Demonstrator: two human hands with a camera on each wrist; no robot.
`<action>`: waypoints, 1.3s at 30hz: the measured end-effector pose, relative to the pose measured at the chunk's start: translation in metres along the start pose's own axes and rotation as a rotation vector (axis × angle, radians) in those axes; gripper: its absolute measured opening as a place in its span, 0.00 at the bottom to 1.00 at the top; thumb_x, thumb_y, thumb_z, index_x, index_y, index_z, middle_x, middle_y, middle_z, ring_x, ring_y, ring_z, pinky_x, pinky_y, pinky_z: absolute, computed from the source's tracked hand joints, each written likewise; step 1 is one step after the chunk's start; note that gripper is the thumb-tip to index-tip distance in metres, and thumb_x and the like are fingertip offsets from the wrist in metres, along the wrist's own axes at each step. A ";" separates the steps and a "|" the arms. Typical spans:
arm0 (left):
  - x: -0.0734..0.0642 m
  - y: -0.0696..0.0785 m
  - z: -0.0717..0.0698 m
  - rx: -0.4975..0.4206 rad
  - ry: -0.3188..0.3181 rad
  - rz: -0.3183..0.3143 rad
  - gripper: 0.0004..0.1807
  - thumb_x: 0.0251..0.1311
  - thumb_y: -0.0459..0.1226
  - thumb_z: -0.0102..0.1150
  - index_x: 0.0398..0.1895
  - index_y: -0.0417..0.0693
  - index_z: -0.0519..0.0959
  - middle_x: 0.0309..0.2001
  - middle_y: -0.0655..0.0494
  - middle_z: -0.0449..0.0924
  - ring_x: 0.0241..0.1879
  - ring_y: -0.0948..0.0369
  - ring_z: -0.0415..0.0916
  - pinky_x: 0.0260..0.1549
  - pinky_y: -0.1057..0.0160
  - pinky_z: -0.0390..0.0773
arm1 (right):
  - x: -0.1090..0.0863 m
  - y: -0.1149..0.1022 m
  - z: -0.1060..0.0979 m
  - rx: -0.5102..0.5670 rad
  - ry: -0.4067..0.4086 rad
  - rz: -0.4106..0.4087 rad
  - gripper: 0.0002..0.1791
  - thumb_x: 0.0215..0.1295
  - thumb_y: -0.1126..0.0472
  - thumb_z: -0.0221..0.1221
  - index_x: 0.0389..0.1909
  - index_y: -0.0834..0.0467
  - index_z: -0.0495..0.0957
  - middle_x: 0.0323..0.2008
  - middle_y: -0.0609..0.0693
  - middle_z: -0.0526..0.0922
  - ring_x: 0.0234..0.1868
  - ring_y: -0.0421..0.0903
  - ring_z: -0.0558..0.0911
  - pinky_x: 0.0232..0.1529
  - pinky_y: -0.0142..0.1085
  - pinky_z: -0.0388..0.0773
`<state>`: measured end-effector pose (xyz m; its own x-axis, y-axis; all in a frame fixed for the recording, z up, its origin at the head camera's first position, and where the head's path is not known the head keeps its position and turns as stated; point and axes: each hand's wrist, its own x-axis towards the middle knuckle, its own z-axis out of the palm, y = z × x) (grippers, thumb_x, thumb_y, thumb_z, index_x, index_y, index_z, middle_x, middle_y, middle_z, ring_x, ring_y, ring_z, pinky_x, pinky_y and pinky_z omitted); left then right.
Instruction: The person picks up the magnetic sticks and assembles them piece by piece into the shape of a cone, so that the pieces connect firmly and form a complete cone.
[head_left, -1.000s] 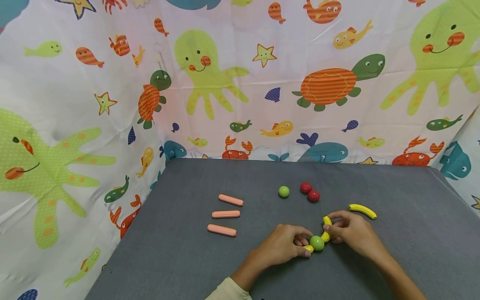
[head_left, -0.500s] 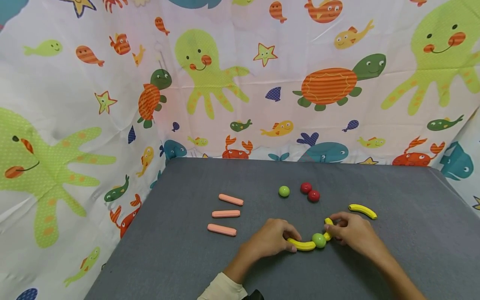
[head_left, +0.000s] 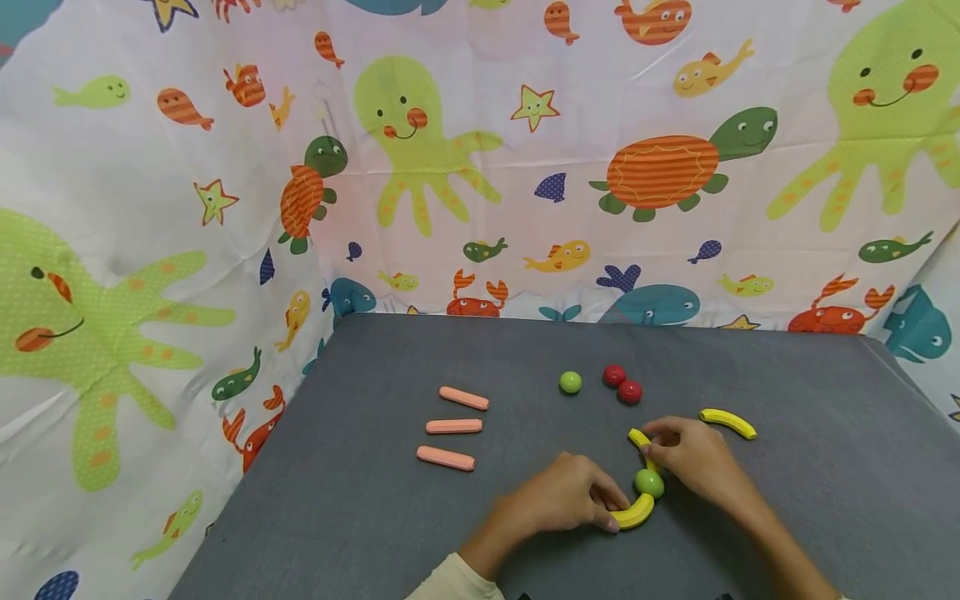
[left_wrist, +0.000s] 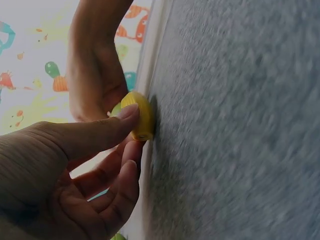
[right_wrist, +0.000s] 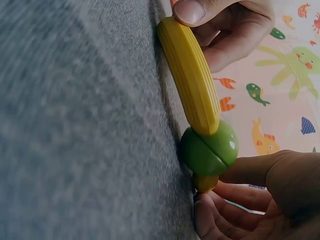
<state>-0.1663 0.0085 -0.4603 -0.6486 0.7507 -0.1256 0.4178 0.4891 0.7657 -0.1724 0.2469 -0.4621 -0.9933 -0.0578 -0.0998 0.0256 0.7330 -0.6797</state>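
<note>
In the head view my left hand (head_left: 566,496) pinches the outer end of a curved yellow toy banana (head_left: 634,513) between thumb and fingers. The other end of this banana meets a shiny green ball (head_left: 648,483). Beyond the ball, my right hand (head_left: 693,457) pinches a second yellow banana (head_left: 638,438), whose middle the fingers partly hide. The right wrist view has the ball (right_wrist: 210,150) between both bananas, with a seam across it. Up close in the left wrist view, the thumb presses on the ribbed near banana (left_wrist: 142,117), low over the grey cloth.
Another yellow banana (head_left: 727,422) lies right of my right hand. Two red balls (head_left: 630,392) and a second green ball (head_left: 570,382) sit farther back. Three pink sausage-like sticks (head_left: 453,427) lie at left on the grey table (head_left: 337,500). A sea-animal curtain (head_left: 525,233) borders the table.
My left hand first shifted left along its banana, then came right and nearer, swinging the banana toward me. The far banana's tip tilted left, and the green ball between them shifted slightly right.
</note>
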 end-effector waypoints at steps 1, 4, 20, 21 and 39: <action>0.000 0.001 0.002 -0.001 -0.002 -0.002 0.12 0.58 0.34 0.79 0.46 0.49 0.92 0.31 0.71 0.87 0.29 0.81 0.78 0.32 0.78 0.78 | 0.001 0.000 0.001 -0.003 -0.002 -0.002 0.16 0.68 0.59 0.69 0.52 0.63 0.87 0.38 0.50 0.89 0.36 0.44 0.82 0.34 0.38 0.77; 0.002 0.003 0.007 0.032 0.008 0.005 0.12 0.58 0.35 0.79 0.45 0.49 0.92 0.30 0.71 0.87 0.28 0.82 0.77 0.31 0.79 0.77 | 0.004 -0.001 0.002 0.002 -0.004 -0.021 0.15 0.69 0.60 0.69 0.52 0.63 0.87 0.42 0.53 0.91 0.39 0.45 0.85 0.36 0.40 0.79; 0.003 0.008 0.017 0.092 0.043 0.054 0.13 0.62 0.37 0.76 0.49 0.50 0.92 0.36 0.70 0.88 0.30 0.83 0.76 0.31 0.80 0.76 | 0.006 -0.006 0.005 0.000 -0.044 -0.106 0.11 0.72 0.62 0.66 0.51 0.59 0.89 0.48 0.55 0.89 0.40 0.44 0.83 0.38 0.40 0.78; 0.003 0.007 0.017 0.092 0.043 0.055 0.13 0.62 0.37 0.76 0.50 0.50 0.92 0.36 0.70 0.88 0.30 0.84 0.76 0.31 0.81 0.76 | 0.006 -0.006 0.005 0.004 -0.046 -0.099 0.11 0.72 0.62 0.66 0.51 0.59 0.89 0.48 0.55 0.89 0.40 0.44 0.83 0.38 0.39 0.78; 0.009 -0.004 0.007 -0.036 0.149 0.052 0.10 0.69 0.39 0.71 0.50 0.46 0.90 0.37 0.69 0.86 0.35 0.81 0.76 0.36 0.78 0.77 | 0.007 -0.007 0.005 0.013 -0.057 -0.076 0.12 0.69 0.62 0.69 0.51 0.58 0.89 0.48 0.55 0.89 0.38 0.45 0.81 0.36 0.38 0.77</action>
<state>-0.1694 0.0161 -0.4689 -0.7153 0.6988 0.0074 0.4314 0.4332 0.7913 -0.1792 0.2380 -0.4619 -0.9844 -0.1522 -0.0884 -0.0482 0.7163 -0.6961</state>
